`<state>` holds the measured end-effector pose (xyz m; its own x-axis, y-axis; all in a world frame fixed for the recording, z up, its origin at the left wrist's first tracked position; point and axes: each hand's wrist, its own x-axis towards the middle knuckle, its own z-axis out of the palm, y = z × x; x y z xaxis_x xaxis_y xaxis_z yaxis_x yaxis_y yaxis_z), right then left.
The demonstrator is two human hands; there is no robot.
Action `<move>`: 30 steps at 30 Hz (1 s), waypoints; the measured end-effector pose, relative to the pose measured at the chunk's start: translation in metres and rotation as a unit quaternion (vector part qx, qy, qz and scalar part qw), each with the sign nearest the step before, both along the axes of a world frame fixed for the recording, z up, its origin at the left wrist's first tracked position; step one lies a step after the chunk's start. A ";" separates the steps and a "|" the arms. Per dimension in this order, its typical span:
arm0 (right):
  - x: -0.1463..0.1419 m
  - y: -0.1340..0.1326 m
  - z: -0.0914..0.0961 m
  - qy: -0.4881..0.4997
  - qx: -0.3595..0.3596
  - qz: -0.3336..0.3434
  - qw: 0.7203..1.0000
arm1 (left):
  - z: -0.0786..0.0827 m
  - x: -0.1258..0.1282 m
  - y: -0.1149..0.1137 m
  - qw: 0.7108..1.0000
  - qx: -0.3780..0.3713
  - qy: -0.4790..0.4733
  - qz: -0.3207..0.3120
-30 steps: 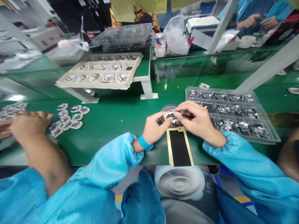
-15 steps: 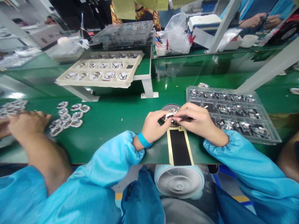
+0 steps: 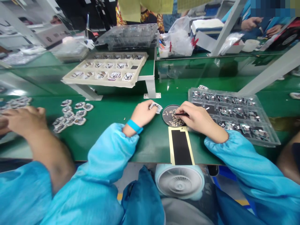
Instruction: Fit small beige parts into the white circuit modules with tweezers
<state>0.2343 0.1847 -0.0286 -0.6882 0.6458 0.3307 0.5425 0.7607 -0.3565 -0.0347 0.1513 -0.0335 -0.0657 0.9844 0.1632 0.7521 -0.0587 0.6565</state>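
Between the fingers of my left hand [image 3: 142, 114] is a small white-rimmed casing [image 3: 157, 107], held just left of a round dark dish [image 3: 167, 118]. Many tiny light-coloured parts lie in the dish. My right hand [image 3: 195, 117] pinches dark tweezers [image 3: 181, 114], whose tip is over the dish among the parts. Below the dish lies a black pad with a yellow border [image 3: 181, 147], touched by neither hand.
A clear tray of small circuit boards [image 3: 236, 112] stands to the right. On the left lie several white-rimmed casings [image 3: 69, 116] beside another person's hands [image 3: 25, 122]. A cream tray [image 3: 98, 80] sits on a raised green shelf; a round fan [image 3: 180, 181] is below the table edge.
My left hand has moved left, carrying the casing away from above the dish. My right hand has shifted slightly, and the tweezers are now over the tiny parts. The view has tilted a little.
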 end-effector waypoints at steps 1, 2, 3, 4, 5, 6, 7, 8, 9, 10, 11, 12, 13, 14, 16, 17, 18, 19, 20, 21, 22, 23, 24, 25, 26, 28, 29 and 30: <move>-0.001 0.003 -0.001 -0.034 0.012 -0.024 0.999 | 0.000 -0.020 0.009 0.999 -0.028 0.019 0.027; -0.002 0.005 -0.001 -0.060 0.022 -0.043 0.997 | -0.002 -0.040 0.019 0.996 -0.059 0.031 0.066; -0.002 0.008 -0.003 -0.071 0.028 -0.056 0.996 | -0.004 -0.059 0.028 0.990 -0.081 0.036 0.107; -0.003 0.009 -0.004 -0.068 0.030 -0.063 0.995 | -0.006 -0.076 0.037 0.987 -0.084 0.037 0.130; -0.003 0.010 -0.006 -0.053 0.029 -0.065 0.996 | -0.008 -0.090 0.045 0.985 -0.084 0.036 0.146; -0.003 0.011 -0.008 -0.034 0.029 -0.064 0.997 | -0.010 -0.102 0.053 0.983 -0.077 0.035 0.161; -0.003 0.011 -0.010 -0.017 0.028 -0.062 0.998 | -0.012 -0.110 0.060 0.982 -0.065 0.036 0.174; -0.002 0.011 -0.011 -0.004 0.028 -0.059 0.998 | -0.013 -0.116 0.065 0.980 -0.052 0.040 0.188; -0.002 0.011 -0.013 0.002 0.026 -0.057 0.998 | -0.013 -0.120 0.069 0.978 -0.037 0.046 0.201; -0.002 0.011 -0.014 0.006 0.024 -0.058 0.998 | -0.012 -0.122 0.072 0.975 -0.022 0.055 0.213; -0.001 0.011 -0.015 0.007 0.023 -0.060 0.998 | -0.011 -0.122 0.072 0.973 -0.006 0.064 0.222; -0.002 0.010 -0.016 0.009 0.023 -0.065 0.998 | -0.009 -0.120 0.069 0.971 0.009 0.075 0.227; -0.002 0.010 -0.015 0.009 0.022 -0.067 0.997 | -0.007 -0.116 0.065 0.970 0.014 0.091 0.226; -0.003 0.009 -0.015 0.009 0.020 -0.067 0.997 | -0.004 -0.109 0.059 0.970 0.005 0.109 0.216; -0.004 0.007 -0.013 0.010 0.007 -0.060 0.998 | 0.004 -0.088 0.043 0.975 -0.053 0.138 0.165; -0.004 0.007 -0.012 0.014 -0.003 -0.052 0.999 | 0.008 -0.073 0.035 0.979 -0.095 0.135 0.119; -0.004 0.006 -0.011 0.025 -0.011 -0.043 0.999 | 0.013 -0.055 0.029 0.984 -0.121 0.116 0.064; -0.004 0.005 -0.009 0.041 -0.017 -0.033 0.998 | 0.018 -0.036 0.026 0.989 -0.120 0.083 0.005; -0.003 0.004 -0.007 0.066 -0.018 -0.023 0.997 | 0.024 -0.015 0.027 0.992 -0.101 0.051 -0.058; -0.002 0.003 -0.005 0.100 -0.012 -0.011 0.995 | 0.029 0.007 0.033 0.993 -0.063 0.023 -0.100; 0.001 0.003 -0.002 0.140 -0.002 0.003 0.990 | 0.033 0.028 0.045 0.992 -0.018 -0.005 -0.126; 0.003 0.002 0.002 0.182 0.012 0.021 0.983 | 0.036 0.048 0.063 0.989 0.021 -0.025 -0.141; 0.006 0.001 0.007 0.220 0.026 0.042 0.974 | 0.038 0.066 0.085 0.987 0.051 -0.039 -0.150; 0.010 0.000 0.012 0.251 0.040 0.064 0.965 | 0.038 0.083 0.111 0.984 0.065 -0.042 -0.159; 0.013 -0.001 0.018 0.273 0.051 0.083 0.957 | 0.036 0.098 0.138 0.983 0.058 -0.041 -0.169; 0.019 -0.002 0.027 0.287 0.071 0.099 0.950 | 0.026 0.123 0.192 0.979 0.009 -0.037 -0.199; 0.021 -0.002 0.029 0.285 0.083 0.095 0.950 | 0.020 0.133 0.215 0.976 -0.010 -0.037 -0.213; 0.023 -0.001 0.031 0.277 0.095 0.085 0.952 | 0.013 0.141 0.234 0.972 -0.031 -0.037 -0.228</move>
